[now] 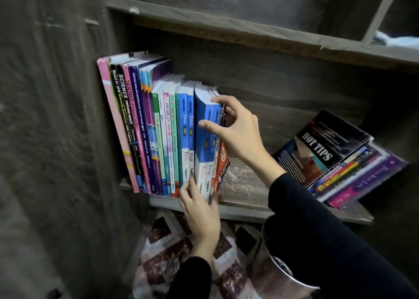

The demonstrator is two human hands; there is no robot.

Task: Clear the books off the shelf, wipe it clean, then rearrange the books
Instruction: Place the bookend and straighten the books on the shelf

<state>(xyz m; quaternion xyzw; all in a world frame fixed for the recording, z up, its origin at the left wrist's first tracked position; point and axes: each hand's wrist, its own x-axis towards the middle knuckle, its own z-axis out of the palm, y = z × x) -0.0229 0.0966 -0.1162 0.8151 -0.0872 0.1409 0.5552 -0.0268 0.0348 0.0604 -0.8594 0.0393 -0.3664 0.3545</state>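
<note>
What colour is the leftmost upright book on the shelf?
Pink, that leftmost upright book; head view.

Two hands [238,131] [201,215], one row [158,128], one stack [340,162]

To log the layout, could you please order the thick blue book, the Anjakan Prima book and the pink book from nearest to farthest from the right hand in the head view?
1. Thick blue book, near the row's right end, gripped by the right hand.
2. Anjakan Prima book, mid-row, further left.
3. Pink book, at the row's far left end.
</note>
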